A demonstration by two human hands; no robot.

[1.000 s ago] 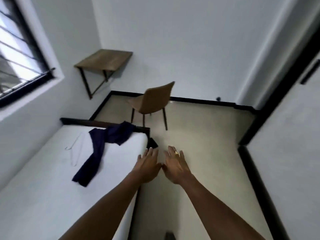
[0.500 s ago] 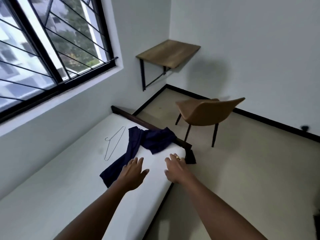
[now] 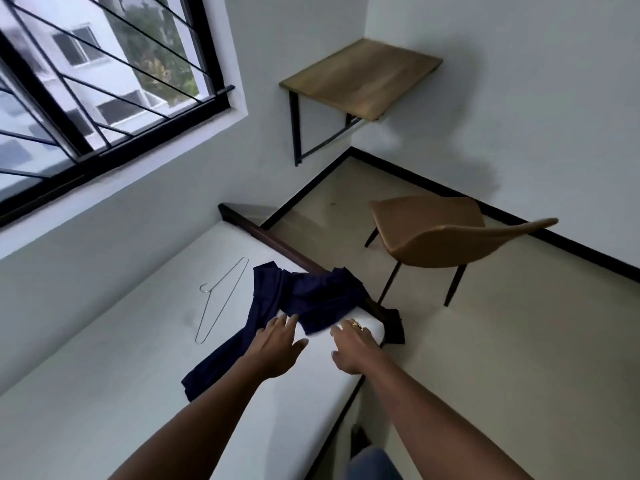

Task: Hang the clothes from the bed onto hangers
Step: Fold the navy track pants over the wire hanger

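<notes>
A dark navy garment (image 3: pixel 304 299) lies crumpled across the foot of the white bed (image 3: pixel 104 393), one long part trailing towards me. To its left a thin wire hanger (image 3: pixel 221 299) lies flat on the mattress. My left hand (image 3: pixel 273 348) reaches out over the trailing cloth with fingers spread, holding nothing. My right hand (image 3: pixel 353 348), a ring on one finger, hovers at the bed's near corner just short of the garment's edge, fingers relaxed and empty.
A brown chair (image 3: pixel 440 237) stands on the beige floor past the bed's foot. A wooden wall-mounted table (image 3: pixel 363 77) sits in the corner. A barred window (image 3: pixel 86 81) is on the left wall. A dark wooden footboard (image 3: pixel 277 240) edges the bed.
The view has swung left towards the bed and closer. Both hands have moved from over the floor to over the mattress, near the navy garment.
</notes>
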